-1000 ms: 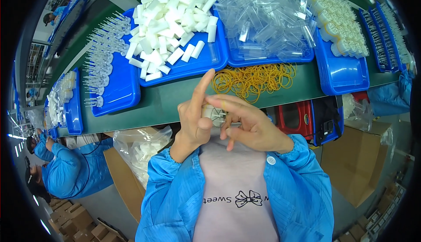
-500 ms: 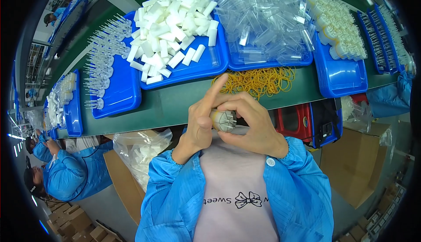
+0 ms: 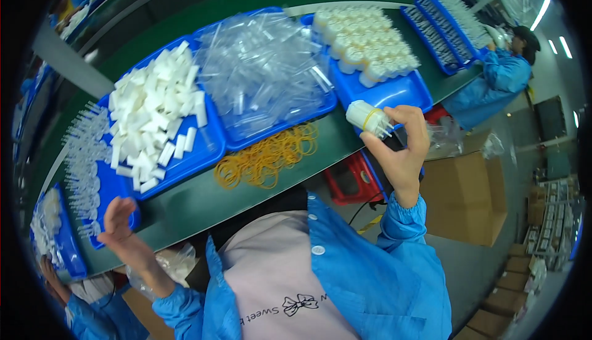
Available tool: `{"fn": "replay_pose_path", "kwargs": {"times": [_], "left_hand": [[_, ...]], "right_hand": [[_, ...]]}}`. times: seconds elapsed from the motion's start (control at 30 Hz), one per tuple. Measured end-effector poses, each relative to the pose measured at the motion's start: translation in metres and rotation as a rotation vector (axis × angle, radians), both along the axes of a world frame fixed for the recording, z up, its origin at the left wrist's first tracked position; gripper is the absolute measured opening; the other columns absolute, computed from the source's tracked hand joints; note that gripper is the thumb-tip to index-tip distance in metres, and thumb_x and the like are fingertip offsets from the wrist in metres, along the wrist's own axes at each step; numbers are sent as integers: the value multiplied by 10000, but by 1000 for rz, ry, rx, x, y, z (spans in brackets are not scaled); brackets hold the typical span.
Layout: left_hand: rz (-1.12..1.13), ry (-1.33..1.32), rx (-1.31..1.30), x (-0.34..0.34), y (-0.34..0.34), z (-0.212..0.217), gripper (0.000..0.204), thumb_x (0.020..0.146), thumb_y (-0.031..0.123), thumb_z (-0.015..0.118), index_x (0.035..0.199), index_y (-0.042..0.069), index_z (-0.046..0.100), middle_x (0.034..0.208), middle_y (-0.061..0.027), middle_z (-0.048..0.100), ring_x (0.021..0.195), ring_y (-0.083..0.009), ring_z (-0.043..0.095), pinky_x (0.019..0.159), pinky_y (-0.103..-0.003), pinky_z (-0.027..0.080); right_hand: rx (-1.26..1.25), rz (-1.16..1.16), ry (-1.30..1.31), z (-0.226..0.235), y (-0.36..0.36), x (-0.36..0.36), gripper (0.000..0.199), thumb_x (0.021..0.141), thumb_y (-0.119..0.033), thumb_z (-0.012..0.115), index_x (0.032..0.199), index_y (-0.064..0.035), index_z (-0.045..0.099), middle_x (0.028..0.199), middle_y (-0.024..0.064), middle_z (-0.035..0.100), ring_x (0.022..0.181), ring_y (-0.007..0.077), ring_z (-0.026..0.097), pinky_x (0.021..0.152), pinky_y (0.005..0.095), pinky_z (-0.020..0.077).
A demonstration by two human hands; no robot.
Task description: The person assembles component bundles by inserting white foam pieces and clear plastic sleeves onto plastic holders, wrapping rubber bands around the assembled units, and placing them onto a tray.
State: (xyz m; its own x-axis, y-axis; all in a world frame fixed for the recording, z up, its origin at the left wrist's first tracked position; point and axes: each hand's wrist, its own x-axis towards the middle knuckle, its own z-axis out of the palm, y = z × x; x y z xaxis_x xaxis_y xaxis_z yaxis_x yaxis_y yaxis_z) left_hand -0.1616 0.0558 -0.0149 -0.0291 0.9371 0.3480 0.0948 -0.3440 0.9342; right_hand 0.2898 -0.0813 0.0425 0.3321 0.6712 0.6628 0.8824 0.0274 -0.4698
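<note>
Yellow rubber band cinched the white bundle (image 3: 369, 118), so the right hand (image 3: 404, 149) could grip it whole, raised just beside the blue tray of finished bundles (image 3: 401, 90). Empty and spread, the left hand (image 3: 120, 223) hovered over the far-left tray (image 3: 114, 186).

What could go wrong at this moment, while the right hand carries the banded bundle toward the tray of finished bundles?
1. The right hand holds the white bundle only by the fingertips, past the table's edge; it could slip and drop to the floor.
2. A single yellow band wraps it; if it slides off, the pieces may scatter.
3. The open left hand is beside the tray of clear pieces and might knock some.
</note>
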Motion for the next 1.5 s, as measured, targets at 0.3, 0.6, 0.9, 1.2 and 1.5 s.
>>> {"fn": "replay_pose_path", "kwargs": {"times": [0.3, 0.6, 0.9, 1.2, 1.5], "left_hand": [[-6, -24, 6, -14, 15, 15, 686, 1008, 516, 185, 1156, -29, 574, 1029, -122, 641, 962, -208, 590, 900, -340, 434], [-15, 70, -6, -15, 10, 23, 635, 1011, 497, 246, 1065, -12, 623, 943, -107, 645, 895, -189, 602, 863, -329, 440], [149, 161, -51, -43, 17, 23, 585, 1007, 475, 319, 1052, -21, 627, 910, -91, 645, 860, -164, 598, 817, -305, 452], [163, 125, -19, -43, 16, 36, 521, 1017, 423, 339, 1022, -10, 628, 872, -84, 637, 819, -156, 590, 785, -294, 455], [253, 307, -56, -34, 6, 52, 489, 1002, 401, 398, 936, -21, 637, 824, -86, 623, 779, -160, 583, 742, -286, 458]], "right_hand": [[-105, -167, -61, -18, 37, 60, 443, 648, -141, 798, 1025, -50, 584, 904, 93, 578, 809, 251, 555, 712, 350, 448], [-196, -243, -418, -26, 73, 70, 395, 651, -256, 801, 986, -105, 654, 909, 45, 598, 861, 247, 558, 729, 373, 387], [-213, -198, -385, -6, 83, 66, 364, 713, -234, 749, 1042, -105, 664, 947, 63, 587, 886, 256, 546, 751, 385, 371], [-150, 185, -304, 41, 227, 116, 270, 790, -165, 640, 1056, -113, 644, 998, 104, 635, 968, 305, 572, 834, 430, 461], [-1008, -52, -315, -20, 387, 158, 416, 756, -305, 685, 1118, -100, 668, 1155, 139, 645, 1045, 336, 623, 861, 432, 514]]}}
